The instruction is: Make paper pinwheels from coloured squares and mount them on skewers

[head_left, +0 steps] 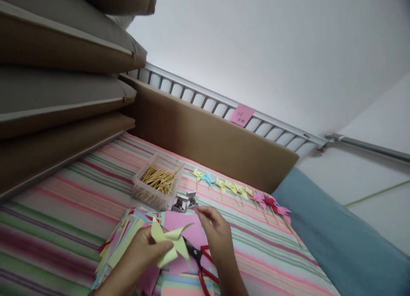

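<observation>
My left hand (144, 247) pinches a pale yellow paper pinwheel (174, 236) at its centre, the curled blades standing out around the thumb. My right hand (218, 227) reaches toward two small open boxes (180, 204) of dark little pieces, its thumb and forefinger drawn together. Whatever may be between those fingertips is too small to make out. Under the pinwheel lie scissors (199, 255) with red handles, on pink paper (179, 221). A pile of coloured paper sheets (123, 236) is partly covered by my left arm.
Beyond the boxes, a clear plastic tub (153, 197) holds many thin wooden sticks (160, 178). Several finished pinwheels (221, 185) on sticks lie in a row along the striped cloth (80, 202). A brown board (205, 133) borders the back; stacked padded panels (64, 86) stand left.
</observation>
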A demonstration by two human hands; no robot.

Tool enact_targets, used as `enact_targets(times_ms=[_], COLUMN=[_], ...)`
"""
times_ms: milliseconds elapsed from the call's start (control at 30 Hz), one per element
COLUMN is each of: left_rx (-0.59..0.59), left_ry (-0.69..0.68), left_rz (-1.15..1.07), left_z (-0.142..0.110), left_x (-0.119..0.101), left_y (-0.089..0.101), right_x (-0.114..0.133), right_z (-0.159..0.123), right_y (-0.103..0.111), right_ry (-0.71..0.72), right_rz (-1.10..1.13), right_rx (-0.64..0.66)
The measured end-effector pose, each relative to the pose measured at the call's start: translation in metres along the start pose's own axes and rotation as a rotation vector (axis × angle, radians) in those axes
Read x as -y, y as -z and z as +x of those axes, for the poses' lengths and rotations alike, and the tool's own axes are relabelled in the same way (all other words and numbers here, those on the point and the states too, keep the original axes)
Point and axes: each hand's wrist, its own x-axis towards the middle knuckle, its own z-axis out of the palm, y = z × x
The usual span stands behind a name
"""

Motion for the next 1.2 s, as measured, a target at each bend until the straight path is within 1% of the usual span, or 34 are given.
enact_targets(times_ms=[33,100,133,233,333,433,500,567,633,700,767,800,833,867,933,1000,1067,1133,1200], left_rx=[0.032,0.098,0.134,0.234,0.271,0.264,0.262,0.272,0.264,0.220,0.192,0.201,0.224,0.259,0.341,0.400,0.431,0.437,0.429], left_ry=[0.003,0.001,-0.004,-0.007,-0.016,-0.036,-0.046,-0.050,-0.058,-0.087,-0.141,-0.171,-0.201,-0.228,-0.257,-0.249,-0.210,-0.165,-0.160], left_rz=[-0.004,-0.005,-0.004,-0.002,-0.021,-0.027,-0.019,0.001,0.045,0.100,0.144,0.162,0.179,0.196,0.231,0.276,0.344,0.427,0.497], left_z=[0.000,-0.001,-0.001,-0.003,-0.007,-0.012,-0.013,-0.013,-0.011,-0.009,-0.007,-0.007,-0.006,-0.006,-0.006,-0.008,-0.011,-0.015,-0.016], left_x=[-0.001,-0.003,-0.004,-0.010,-0.020,-0.029,-0.031,-0.032,-0.033,-0.034,-0.036,-0.037,-0.038,-0.038,-0.037,-0.033,-0.028,-0.024,-0.020], left_y=[0.003,0.009,0.012,0.018,0.021,0.021,0.021,0.023,0.027,0.032,0.036,0.038,0.038,0.037,0.033,0.024,0.013,0.003,-0.005], right_x=[0.006,0.015,0.018,0.018,0.011,0.005,0.007,0.016,0.031,0.047,0.058,0.059,0.057,0.053,0.037,0.018,0.001,-0.011,-0.016], right_z=[0.017,0.052,0.067,0.102,0.119,0.126,0.128,0.129,0.124,0.111,0.087,0.072,0.055,0.038,0.005,-0.022,-0.039,-0.048,-0.050], right_y=[-0.005,-0.022,-0.032,-0.067,-0.096,-0.115,-0.120,-0.117,-0.105,-0.084,-0.058,-0.044,-0.032,-0.021,-0.008,-0.004,-0.006,-0.008,-0.008], right_ry=[0.091,0.279,0.310,0.352,0.367,0.371,0.376,0.382,0.382,0.368,0.324,0.283,0.166,0.056,-0.112,-0.245,-0.327,-0.373,-0.405], right_rz=[-0.134,-0.494,-0.557,-0.687,-0.793,-0.832,-0.808,-0.744,-0.647,-0.541,-0.424,-0.340,-0.075,0.142,0.407,0.520,0.569,0.590,0.595], right_rx=[0.064,0.238,0.289,0.405,0.481,0.518,0.515,0.480,0.403,0.298,0.204,0.159,0.105,0.074,0.030,0.012,0.011,0.029,0.064])
